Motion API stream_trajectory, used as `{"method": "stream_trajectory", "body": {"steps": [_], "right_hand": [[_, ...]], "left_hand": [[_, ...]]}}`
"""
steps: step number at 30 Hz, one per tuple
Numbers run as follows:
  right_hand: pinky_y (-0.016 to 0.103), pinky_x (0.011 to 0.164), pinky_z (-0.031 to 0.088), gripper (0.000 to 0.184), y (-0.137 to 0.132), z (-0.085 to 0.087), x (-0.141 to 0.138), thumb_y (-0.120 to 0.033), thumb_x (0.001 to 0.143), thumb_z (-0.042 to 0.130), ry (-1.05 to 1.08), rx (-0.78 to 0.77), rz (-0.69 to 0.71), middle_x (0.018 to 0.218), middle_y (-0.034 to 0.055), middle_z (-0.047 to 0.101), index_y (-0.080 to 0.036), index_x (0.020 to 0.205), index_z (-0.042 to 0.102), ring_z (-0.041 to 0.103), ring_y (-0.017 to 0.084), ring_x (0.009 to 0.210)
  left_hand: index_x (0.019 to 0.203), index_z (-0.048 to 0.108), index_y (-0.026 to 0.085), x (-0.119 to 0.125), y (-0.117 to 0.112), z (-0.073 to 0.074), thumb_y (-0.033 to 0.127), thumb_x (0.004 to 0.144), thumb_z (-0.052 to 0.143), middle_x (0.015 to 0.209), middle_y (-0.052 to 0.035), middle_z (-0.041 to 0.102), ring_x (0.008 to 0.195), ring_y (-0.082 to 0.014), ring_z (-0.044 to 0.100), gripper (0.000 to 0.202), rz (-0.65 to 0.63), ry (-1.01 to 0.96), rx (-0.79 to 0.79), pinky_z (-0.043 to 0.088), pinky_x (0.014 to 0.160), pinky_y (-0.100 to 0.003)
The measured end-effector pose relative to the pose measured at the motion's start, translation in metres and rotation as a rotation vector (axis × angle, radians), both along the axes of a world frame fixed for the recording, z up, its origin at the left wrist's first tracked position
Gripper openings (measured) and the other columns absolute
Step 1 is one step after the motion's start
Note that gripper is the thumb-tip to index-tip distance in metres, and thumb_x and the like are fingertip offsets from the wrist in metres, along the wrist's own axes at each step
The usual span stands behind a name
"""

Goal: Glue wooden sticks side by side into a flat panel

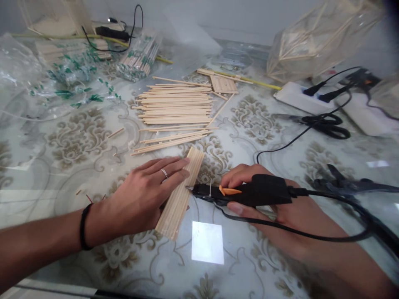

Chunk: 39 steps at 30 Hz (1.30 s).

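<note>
My left hand [149, 187] grips a narrow panel of wooden sticks [181, 195] laid side by side, its fingers across the upper face and the thumb side hidden beneath. The panel is tilted, its far end leaning right. My right hand [249, 182] is closed around a black hot glue gun [264, 189] with an orange trigger and a trailing cord. The gun's metal nozzle [189, 188] points left and meets or nearly meets the panel's right edge; contact is hard to tell. Beyond the hands lies a pile of loose wooden sticks [176, 104].
A small stick panel [223, 84] lies behind the pile. Scissors [324, 122] and a white power strip [304, 97] with black cords are at right. Wrapped stick bundles [139, 56] and crumpled plastic wrappers [71, 74] are back left. A wooden stick frame [311, 41] stands back right.
</note>
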State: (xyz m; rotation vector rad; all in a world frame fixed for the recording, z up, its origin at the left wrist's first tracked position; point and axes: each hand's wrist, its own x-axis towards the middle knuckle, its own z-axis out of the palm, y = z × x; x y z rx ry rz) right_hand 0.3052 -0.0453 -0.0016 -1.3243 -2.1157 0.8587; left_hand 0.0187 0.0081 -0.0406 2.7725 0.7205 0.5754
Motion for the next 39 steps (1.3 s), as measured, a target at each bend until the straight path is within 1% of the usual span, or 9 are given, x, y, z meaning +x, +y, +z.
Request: {"method": "stream_trajectory", "body": {"steps": [4, 7, 13, 17, 20, 24, 29, 33, 39], "right_hand": [[0.036, 0.070, 0.061, 0.015, -0.0013, -0.0012, -0.0014, -0.028, 0.100, 0.069, 0.030, -0.024, 0.030, 0.102, -0.0001, 0.075, -0.035, 0.110, 0.058, 0.076, 0.025, 0.090], [0.036, 0.069, 0.060, 0.016, -0.0009, -0.0029, -0.0006, -0.028, 0.099, 0.070, 0.025, -0.024, 0.020, 0.102, -0.0004, 0.076, -0.034, 0.111, 0.060, 0.077, 0.025, 0.089], [0.038, 0.067, 0.060, 0.010, 0.0030, -0.0015, 0.0046, -0.034, 0.100, 0.068, -0.020, 0.011, -0.023, 0.101, 0.0005, 0.077, -0.033, 0.109, 0.063, 0.078, 0.027, 0.090], [0.041, 0.067, 0.060, 0.011, 0.0053, -0.0016, 0.0066, -0.041, 0.100, 0.067, -0.043, 0.023, -0.072, 0.100, 0.0011, 0.077, -0.034, 0.109, 0.063, 0.078, 0.029, 0.090], [0.041, 0.066, 0.059, 0.013, 0.0061, -0.0030, 0.0073, -0.044, 0.101, 0.067, -0.050, 0.018, -0.096, 0.100, 0.0003, 0.076, -0.035, 0.109, 0.063, 0.077, 0.029, 0.090], [0.040, 0.065, 0.060, 0.011, 0.0050, -0.0021, 0.0073, -0.040, 0.100, 0.068, -0.041, 0.021, -0.073, 0.100, -0.0005, 0.076, -0.035, 0.108, 0.062, 0.077, 0.028, 0.089], [0.039, 0.064, 0.060, 0.011, 0.0020, -0.0005, 0.0078, -0.034, 0.099, 0.069, -0.037, 0.022, -0.035, 0.101, -0.0002, 0.077, -0.034, 0.107, 0.063, 0.077, 0.028, 0.087], [0.039, 0.068, 0.060, 0.013, 0.0022, -0.0007, 0.0067, -0.033, 0.098, 0.069, -0.029, 0.015, -0.034, 0.100, -0.0003, 0.076, -0.034, 0.109, 0.061, 0.077, 0.028, 0.088], [0.036, 0.072, 0.061, 0.014, 0.0028, 0.0003, 0.0056, -0.030, 0.098, 0.071, -0.008, 0.053, -0.007, 0.099, 0.0005, 0.075, -0.032, 0.108, 0.061, 0.075, 0.025, 0.086]], "left_hand": [[0.137, 0.060, 0.013, 0.0001, 0.0004, -0.0001, 0.005, 0.092, 0.057, 0.156, -0.0170, 0.063, 0.144, -0.0299, 0.063, 0.046, 0.002, -0.010, -0.004, 0.057, 0.119, -0.047], [0.137, 0.060, 0.012, 0.0002, 0.0005, -0.0005, 0.008, 0.093, 0.059, 0.156, -0.0180, 0.064, 0.144, -0.0307, 0.063, 0.044, 0.001, -0.014, -0.005, 0.058, 0.118, -0.048], [0.139, 0.059, 0.011, -0.0008, 0.0001, -0.0009, 0.004, 0.092, 0.057, 0.156, -0.0177, 0.063, 0.145, -0.0310, 0.062, 0.047, 0.000, -0.006, 0.000, 0.056, 0.120, -0.048], [0.138, 0.059, 0.010, -0.0005, 0.0003, -0.0004, 0.002, 0.089, 0.056, 0.156, -0.0175, 0.063, 0.145, -0.0306, 0.062, 0.049, 0.003, -0.016, 0.001, 0.057, 0.119, -0.048], [0.139, 0.059, 0.012, -0.0004, 0.0005, -0.0010, 0.002, 0.088, 0.058, 0.156, -0.0167, 0.063, 0.146, -0.0309, 0.061, 0.051, 0.004, -0.013, -0.006, 0.057, 0.119, -0.049], [0.139, 0.059, 0.011, -0.0007, 0.0003, -0.0014, 0.000, 0.086, 0.057, 0.157, -0.0169, 0.063, 0.145, -0.0308, 0.062, 0.053, -0.002, -0.017, -0.010, 0.056, 0.120, -0.048], [0.137, 0.061, 0.009, 0.0000, 0.0008, -0.0011, 0.003, 0.090, 0.059, 0.155, -0.0171, 0.064, 0.144, -0.0313, 0.063, 0.047, -0.001, -0.021, -0.001, 0.056, 0.120, -0.048], [0.138, 0.060, 0.010, -0.0008, 0.0011, -0.0010, 0.006, 0.091, 0.064, 0.156, -0.0174, 0.063, 0.143, -0.0313, 0.063, 0.047, 0.001, -0.019, 0.002, 0.056, 0.120, -0.047], [0.139, 0.059, 0.011, -0.0030, 0.0004, -0.0015, 0.008, 0.092, 0.066, 0.159, -0.0158, 0.061, 0.146, -0.0308, 0.060, 0.048, 0.003, 0.001, -0.015, 0.054, 0.122, -0.047]]}}
